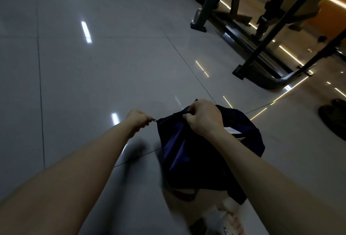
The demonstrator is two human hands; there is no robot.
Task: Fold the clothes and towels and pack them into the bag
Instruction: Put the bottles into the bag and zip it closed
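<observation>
The dark navy bag (pixel 196 156) hangs in the lower centre of the frame, held up above the tiled floor (pixel 89 69). The right hand (pixel 203 117) bunches the bag's top edge in curled fingers. The left hand (pixel 137 120), just to its left, pinches a small dark pull (pixel 153 120) at the bag's corner (zip tab or cord end, too small to tell). The cloth looks thin, limp and light, probably a little slick — it sags and creases freely — so the mouth edge and the pull seem surer holds than the loose body.
</observation>
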